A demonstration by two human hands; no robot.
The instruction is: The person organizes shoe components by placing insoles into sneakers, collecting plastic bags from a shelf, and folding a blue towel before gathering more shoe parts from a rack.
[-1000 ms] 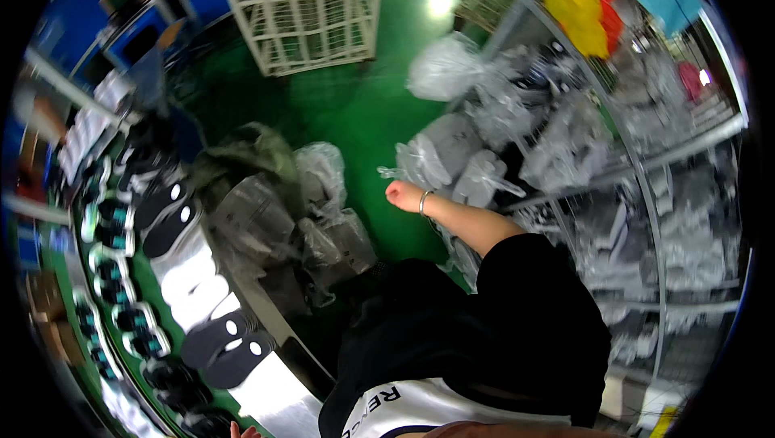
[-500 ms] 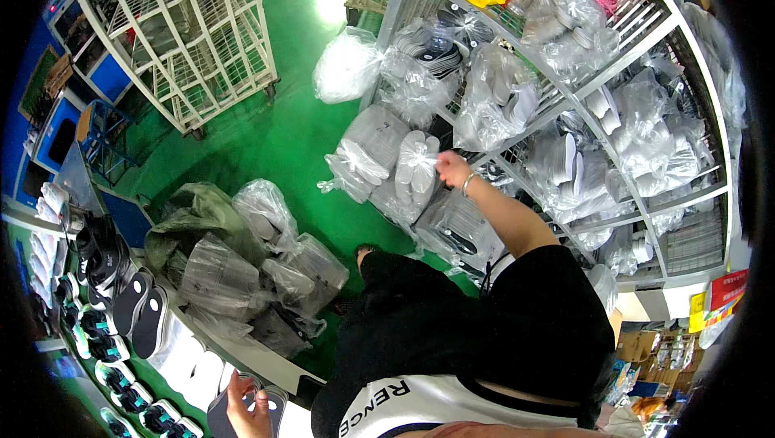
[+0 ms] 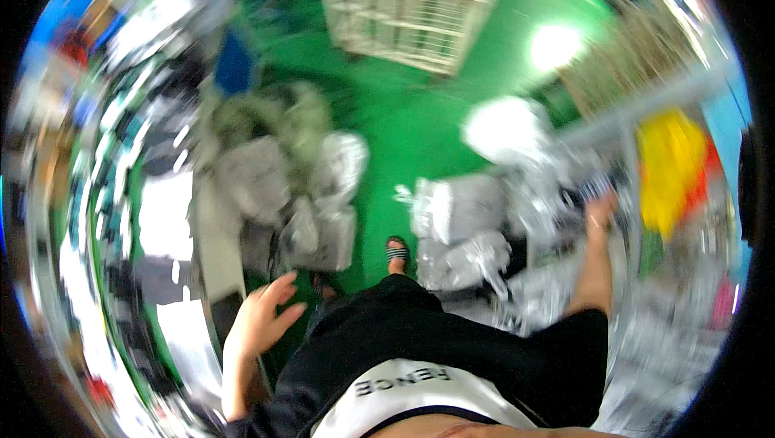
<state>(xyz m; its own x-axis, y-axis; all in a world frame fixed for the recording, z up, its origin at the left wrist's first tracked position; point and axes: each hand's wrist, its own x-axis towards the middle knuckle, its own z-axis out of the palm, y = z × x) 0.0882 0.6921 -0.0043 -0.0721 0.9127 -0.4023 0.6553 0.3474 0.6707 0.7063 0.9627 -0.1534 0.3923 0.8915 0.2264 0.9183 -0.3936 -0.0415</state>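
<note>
My left hand [image 3: 262, 309] hangs above the floor beside the pale counter, its fingers spread and nothing in them. My right arm stretches out to the shelf rack, where my right hand [image 3: 600, 210] is at a clear plastic bag with dark, striped-looking contents [image 3: 583, 192]. Motion smears its fingers, so whether they grip the bag is unclear. Nearer to me on the floor lie a tied clear bag [image 3: 476, 256] and a bulky bag of grey pieces [image 3: 472, 202].
Grey plastic bags [image 3: 257, 176] and an olive sack [image 3: 303, 127] lie along the counter [image 3: 219, 252] on the left. Shoe parts line the conveyor [image 3: 129, 220]. A white wire cage cart [image 3: 404, 10] stands ahead. Yellow bags [image 3: 670, 167] rest on the rack.
The view has swung round, blurring it. My right hand has left the tied bag for one farther along the rack. My left hand has come off the dark insoles on the counter.
</note>
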